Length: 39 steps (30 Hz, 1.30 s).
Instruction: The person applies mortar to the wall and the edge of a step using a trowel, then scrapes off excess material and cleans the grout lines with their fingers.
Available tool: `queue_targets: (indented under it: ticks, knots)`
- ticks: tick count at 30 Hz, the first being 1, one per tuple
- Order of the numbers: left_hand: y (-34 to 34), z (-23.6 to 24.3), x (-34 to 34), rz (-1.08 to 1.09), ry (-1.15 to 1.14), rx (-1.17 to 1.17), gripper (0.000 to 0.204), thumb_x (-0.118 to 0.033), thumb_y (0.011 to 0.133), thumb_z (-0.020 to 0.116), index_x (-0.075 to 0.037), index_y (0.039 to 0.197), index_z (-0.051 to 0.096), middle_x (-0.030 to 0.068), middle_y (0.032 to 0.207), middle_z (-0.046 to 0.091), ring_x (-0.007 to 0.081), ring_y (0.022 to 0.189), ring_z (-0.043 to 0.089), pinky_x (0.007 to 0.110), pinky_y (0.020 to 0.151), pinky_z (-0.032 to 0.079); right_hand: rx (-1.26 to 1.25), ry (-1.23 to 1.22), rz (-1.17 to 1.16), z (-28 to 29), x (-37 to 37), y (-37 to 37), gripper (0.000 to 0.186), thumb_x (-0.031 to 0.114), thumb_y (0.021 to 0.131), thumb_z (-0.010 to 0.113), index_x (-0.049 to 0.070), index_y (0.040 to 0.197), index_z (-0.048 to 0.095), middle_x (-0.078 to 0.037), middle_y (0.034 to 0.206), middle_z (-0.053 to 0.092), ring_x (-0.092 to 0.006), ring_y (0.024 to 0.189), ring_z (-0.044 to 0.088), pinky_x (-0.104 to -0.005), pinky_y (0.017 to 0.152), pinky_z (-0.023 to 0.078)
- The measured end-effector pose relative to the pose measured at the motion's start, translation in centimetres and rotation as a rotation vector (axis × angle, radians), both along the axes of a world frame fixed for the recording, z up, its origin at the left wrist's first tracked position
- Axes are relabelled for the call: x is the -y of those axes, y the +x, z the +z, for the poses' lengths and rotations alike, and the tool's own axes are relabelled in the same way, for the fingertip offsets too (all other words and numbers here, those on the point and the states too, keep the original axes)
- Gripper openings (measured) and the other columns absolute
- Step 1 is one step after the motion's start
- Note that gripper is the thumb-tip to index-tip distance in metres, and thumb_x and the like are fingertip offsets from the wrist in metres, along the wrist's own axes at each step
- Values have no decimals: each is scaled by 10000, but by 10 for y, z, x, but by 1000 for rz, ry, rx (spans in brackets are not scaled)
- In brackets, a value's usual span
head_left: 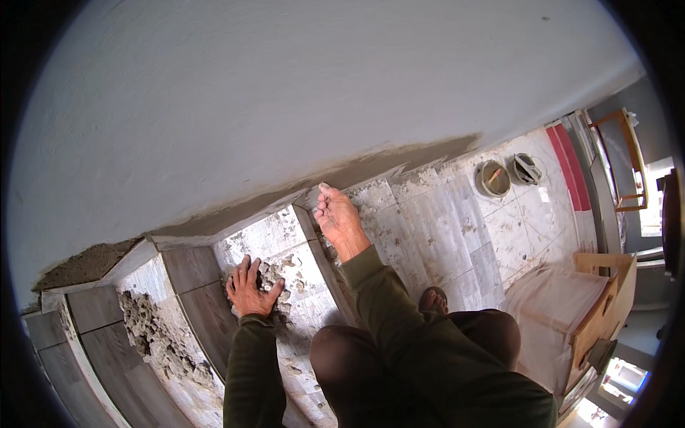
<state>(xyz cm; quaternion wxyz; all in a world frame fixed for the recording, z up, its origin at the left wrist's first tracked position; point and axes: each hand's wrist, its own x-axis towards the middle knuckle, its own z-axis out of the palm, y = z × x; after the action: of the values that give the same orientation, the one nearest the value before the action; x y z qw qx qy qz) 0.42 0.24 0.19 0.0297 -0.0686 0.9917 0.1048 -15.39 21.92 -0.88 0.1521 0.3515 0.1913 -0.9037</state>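
My left hand (251, 289) rests on a pale stair tread (303, 274) with its fingers spread, beside a patch of crumbled mortar (285, 278). Up at the foot of the wall, my right hand (339, 217) is closed, its fingertips close to the skirting tiles (250, 214) where tread and wall meet. Whatever those fingers may hold is too small to make out. Above the skirting runs a band of grey-brown mortar (364, 167) smeared along the white wall (307, 85).
Lower steps at left carry a heap of mortar rubble (153, 332) and dark wood-look riser tiles (100, 342). On the tiled floor at right stand two buckets (494, 178). A plastic-draped wooden piece of furniture (546, 307) is at lower right. My foot (433, 300) wears a sandal.
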Motion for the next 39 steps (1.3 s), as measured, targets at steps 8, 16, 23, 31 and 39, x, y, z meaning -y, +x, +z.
queue_targets:
  ticks: [8, 16, 23, 31, 39]
  knots:
    - [0, -2, 2, 1, 16, 4, 746, -575, 663, 680, -178, 1279, 541, 48, 1418, 434, 302, 1319, 357, 501, 1080, 200, -27, -6, 19, 5, -2, 0, 97, 154, 842, 672, 130, 884, 587, 36, 735, 496, -82, 639, 440, -222, 573, 373]
    - [0, -1, 2, 14, 7, 49, 760, -592, 669, 666, -186, 1297, 531, 44, 1431, 419, 301, 1341, 331, 506, 1087, 181, -31, -6, 21, 8, -3, 0, 94, 152, 841, 671, 130, 883, 591, 34, 741, 497, -83, 640, 444, -222, 565, 379]
    - [1, -3, 1, 15, 20, 43, 756, -583, 666, 670, -179, 1290, 534, 40, 1427, 423, 301, 1333, 339, 509, 1084, 183, -33, 20, 19, 8, -2, 2, 95, 173, 824, 686, 141, 825, 596, 41, 722, 515, -77, 632, 442, -233, 587, 358]
    - [-3, 1, 1, -7, 17, 4, 747, -575, 660, 688, -171, 1273, 550, 50, 1414, 438, 301, 1316, 361, 498, 1081, 201, 1, 119, 33, -7, -4, 22, 93, 191, 828, 665, 137, 901, 644, 56, 727, 524, -61, 627, 448, -220, 554, 350]
    - [-1, -5, -4, -9, -39, 18, 731, -544, 675, 694, -224, 1307, 513, 36, 1417, 442, 316, 1306, 376, 539, 1066, 210, 57, 242, 1, -90, -3, 29, 129, 174, 827, 658, 118, 943, 657, 57, 724, 537, -44, 601, 446, -204, 512, 342]
